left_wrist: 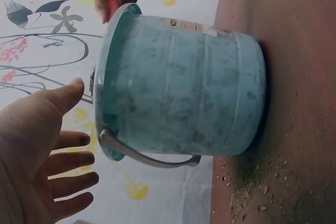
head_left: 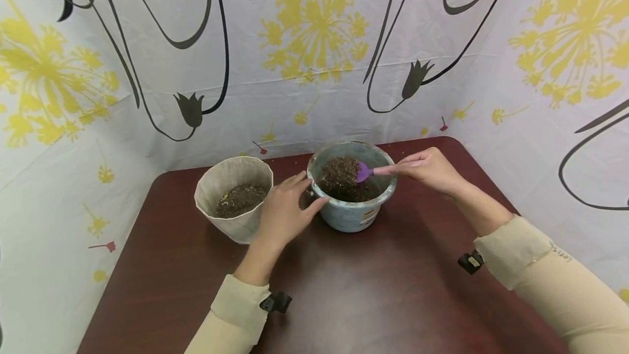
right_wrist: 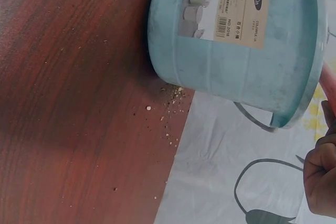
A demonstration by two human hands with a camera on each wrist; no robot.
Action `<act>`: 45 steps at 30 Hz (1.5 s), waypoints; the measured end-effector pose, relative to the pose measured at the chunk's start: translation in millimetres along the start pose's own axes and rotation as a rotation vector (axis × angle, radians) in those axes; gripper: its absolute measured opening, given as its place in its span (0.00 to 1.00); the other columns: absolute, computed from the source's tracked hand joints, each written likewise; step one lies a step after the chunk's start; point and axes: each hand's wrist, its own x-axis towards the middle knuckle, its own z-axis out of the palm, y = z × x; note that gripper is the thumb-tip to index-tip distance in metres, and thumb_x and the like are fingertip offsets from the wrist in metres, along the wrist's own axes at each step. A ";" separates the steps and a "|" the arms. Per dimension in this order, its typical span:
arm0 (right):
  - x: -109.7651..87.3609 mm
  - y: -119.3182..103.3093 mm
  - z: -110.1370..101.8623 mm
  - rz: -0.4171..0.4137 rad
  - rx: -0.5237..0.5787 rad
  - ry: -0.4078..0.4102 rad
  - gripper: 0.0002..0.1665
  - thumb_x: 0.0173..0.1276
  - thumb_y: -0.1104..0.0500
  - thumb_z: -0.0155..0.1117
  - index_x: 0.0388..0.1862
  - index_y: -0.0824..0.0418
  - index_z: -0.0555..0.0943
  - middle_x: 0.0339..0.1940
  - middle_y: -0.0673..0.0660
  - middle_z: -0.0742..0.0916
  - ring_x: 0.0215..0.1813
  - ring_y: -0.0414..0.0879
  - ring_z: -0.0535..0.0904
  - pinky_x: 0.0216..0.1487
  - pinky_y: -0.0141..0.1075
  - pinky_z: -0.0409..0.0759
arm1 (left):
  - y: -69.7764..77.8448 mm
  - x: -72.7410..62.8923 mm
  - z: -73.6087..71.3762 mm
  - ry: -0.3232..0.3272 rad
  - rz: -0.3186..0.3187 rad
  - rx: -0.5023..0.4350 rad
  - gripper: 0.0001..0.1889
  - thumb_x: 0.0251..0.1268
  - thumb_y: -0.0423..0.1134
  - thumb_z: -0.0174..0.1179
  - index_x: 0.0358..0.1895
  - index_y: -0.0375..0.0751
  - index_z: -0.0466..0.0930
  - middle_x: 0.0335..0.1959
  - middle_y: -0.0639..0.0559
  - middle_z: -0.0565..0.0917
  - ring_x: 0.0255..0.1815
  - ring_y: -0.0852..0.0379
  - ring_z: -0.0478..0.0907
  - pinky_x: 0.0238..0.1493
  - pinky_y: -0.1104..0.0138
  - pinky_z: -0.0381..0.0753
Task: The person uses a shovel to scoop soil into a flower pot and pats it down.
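A light-blue bucket (head_left: 349,217) with dark soil (head_left: 339,179) inside stands toward the back of the table. My right hand (head_left: 432,171) grips the pinkish-red handle of a small garden trowel (head_left: 365,171); its purple part is down at the soil inside the bucket. At the bucket's left rim is my left hand (head_left: 287,209), with fingers extended and thumb spread. The left wrist view shows that hand's fingers apart and holding nothing, beside the bucket's grey carrying handle (left_wrist: 152,160). Left of it sits a whitish pot (head_left: 238,229) with soil (head_left: 241,199) low inside.
The dark red-brown table (head_left: 344,288) has scattered soil crumbs (right_wrist: 173,98) near the bucket's base. A printed label (right_wrist: 236,14) is stuck on the bucket's side. Patterned white cloth (head_left: 314,97) hangs behind and along both sides of the table.
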 end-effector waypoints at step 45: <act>19.9 -27.6 22.7 0.020 0.016 -0.023 0.15 0.66 0.39 0.70 0.43 0.44 0.93 0.36 0.53 0.92 0.25 0.42 0.52 0.35 0.34 0.68 | -58.3 -34.0 -44.9 0.035 -0.071 0.157 0.27 0.77 0.57 0.52 0.62 0.40 0.82 0.66 0.43 0.79 0.70 0.43 0.72 0.68 0.46 0.68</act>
